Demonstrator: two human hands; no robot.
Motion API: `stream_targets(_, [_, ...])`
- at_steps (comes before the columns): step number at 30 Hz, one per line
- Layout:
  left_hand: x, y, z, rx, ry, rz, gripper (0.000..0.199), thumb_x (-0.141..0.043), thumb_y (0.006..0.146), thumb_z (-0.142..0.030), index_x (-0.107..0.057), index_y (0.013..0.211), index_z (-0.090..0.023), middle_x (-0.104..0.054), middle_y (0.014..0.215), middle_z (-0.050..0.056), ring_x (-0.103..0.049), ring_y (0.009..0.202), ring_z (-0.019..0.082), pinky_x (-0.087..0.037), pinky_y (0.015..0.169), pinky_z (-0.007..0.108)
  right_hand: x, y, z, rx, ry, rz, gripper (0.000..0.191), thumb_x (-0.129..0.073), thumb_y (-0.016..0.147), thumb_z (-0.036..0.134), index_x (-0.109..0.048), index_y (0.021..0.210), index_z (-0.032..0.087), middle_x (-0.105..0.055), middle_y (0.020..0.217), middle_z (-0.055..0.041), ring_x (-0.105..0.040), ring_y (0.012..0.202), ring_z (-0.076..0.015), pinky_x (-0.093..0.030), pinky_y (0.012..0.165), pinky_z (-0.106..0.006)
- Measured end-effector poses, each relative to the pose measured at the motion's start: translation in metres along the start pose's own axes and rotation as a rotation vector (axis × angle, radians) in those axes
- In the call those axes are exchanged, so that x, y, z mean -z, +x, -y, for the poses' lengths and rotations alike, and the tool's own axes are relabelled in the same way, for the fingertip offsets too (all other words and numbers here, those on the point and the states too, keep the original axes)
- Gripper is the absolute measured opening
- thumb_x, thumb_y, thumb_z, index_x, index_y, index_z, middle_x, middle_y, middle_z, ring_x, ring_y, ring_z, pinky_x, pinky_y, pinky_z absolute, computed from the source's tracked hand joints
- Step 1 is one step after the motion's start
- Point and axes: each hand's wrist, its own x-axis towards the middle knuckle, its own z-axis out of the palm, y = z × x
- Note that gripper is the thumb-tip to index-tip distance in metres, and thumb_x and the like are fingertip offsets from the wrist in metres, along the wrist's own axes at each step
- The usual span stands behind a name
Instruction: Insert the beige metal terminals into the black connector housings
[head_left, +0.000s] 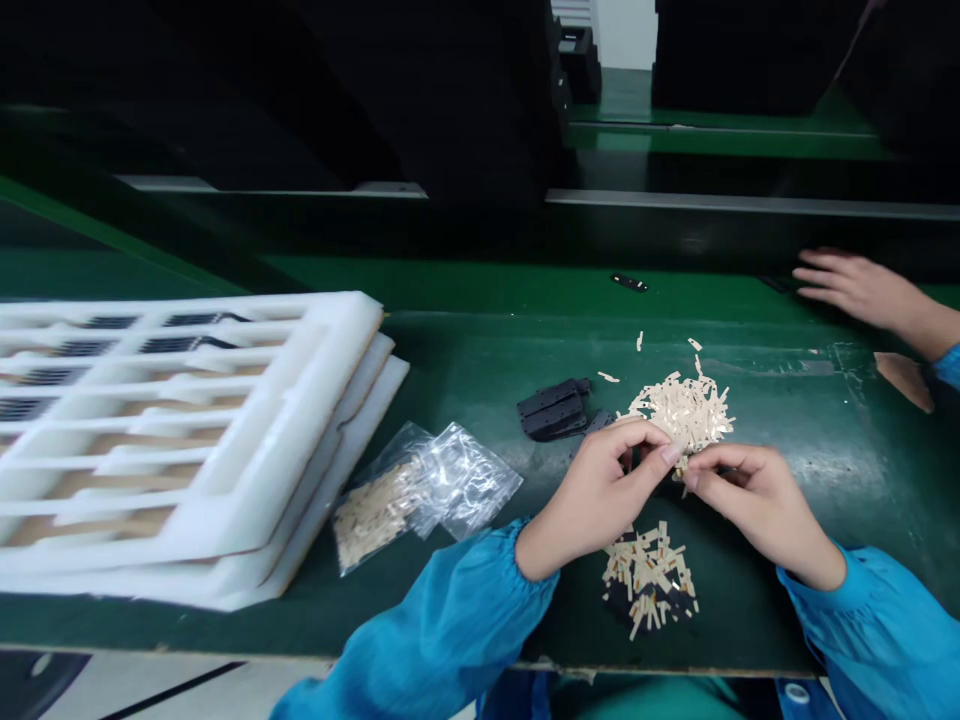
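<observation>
My left hand (pixel 600 490) and my right hand (pixel 761 500) come together at the near edge of a pile of small beige strips (pixel 686 405). Thumb and fingers of each hand are pinched, and small beige pieces show between the two sets of fingertips. How many they hold is hidden. Below my hands lies a second, looser heap of beige strips (pixel 649 575), some with brownish ends. Flat black plastic parts (pixel 555 408) are stacked just beyond my left hand, partly covered by it.
White foam trays (pixel 330 400) holding black parts are stacked at the left. Clear plastic bags (pixel 469 480), with beige strips inside one, lie beside them. A thin black part (pixel 628 283) rests farther back. Another person's hand (pixel 862 290) reaches in from the right.
</observation>
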Motion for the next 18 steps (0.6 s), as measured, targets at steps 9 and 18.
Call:
stream_targets(9, [-0.001, -0.008, 0.008, -0.258, 0.268, -0.036, 0.015, -0.057, 0.100, -0.018, -0.072, 0.095, -0.019, -0.073, 0.093, 0.004, -0.067, 0.085, 0.018, -0.054, 0.076, 0.032, 0.001, 0.001, -0.003, 0.169, -0.179, -0.055, 0.016, -0.070, 0.093, 0.031, -0.078, 0.083, 0.021, -0.070, 0.078, -0.0036, -0.058, 0.066, -0.0184, -0.044, 0.059, -0.031])
stream_targets(18, [-0.002, -0.013, 0.008, -0.380, 0.425, -0.196, 0.015, -0.061, 0.098, -0.015, -0.072, 0.108, -0.017, -0.075, 0.096, 0.006, -0.070, 0.085, 0.019, -0.057, 0.075, 0.033, -0.001, 0.000, 0.001, 0.238, -0.243, -0.108, 0.015, -0.066, 0.092, 0.025, -0.076, 0.083, 0.020, -0.068, 0.072, -0.0014, -0.056, 0.060, -0.0159, -0.043, 0.055, -0.028])
